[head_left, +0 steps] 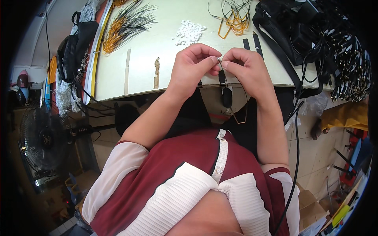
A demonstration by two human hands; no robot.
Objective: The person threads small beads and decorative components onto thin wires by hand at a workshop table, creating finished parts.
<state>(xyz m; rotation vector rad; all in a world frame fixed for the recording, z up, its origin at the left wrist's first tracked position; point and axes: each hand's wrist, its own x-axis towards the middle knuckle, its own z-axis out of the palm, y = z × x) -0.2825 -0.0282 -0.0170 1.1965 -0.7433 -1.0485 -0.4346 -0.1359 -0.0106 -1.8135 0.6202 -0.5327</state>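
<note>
Over the table's near edge, my left hand [189, 70] and my right hand [252, 70] meet, thumbs and forefingers pinched together. Between the fingertips is the end of a thin dark wire [221, 65], with a tiny pale bit at its tip that is too small to make out. Just below the fingers hangs a black sleeve-like piece [222, 77], and under it a second black, rounded piece [226, 97]. A thin orange-brown wire loop [241, 121] dangles lower, in front of my lap. Beyond my hands lies a pile of small white pieces [189, 33] on the table.
Bundles of orange and black wires [118, 33] lie at the table's far left, more wires [235, 24] at the back right. Black straps [275, 43] and a heap of black cables [350, 63] crowd the right side. A black fan [45, 137] stands at left.
</note>
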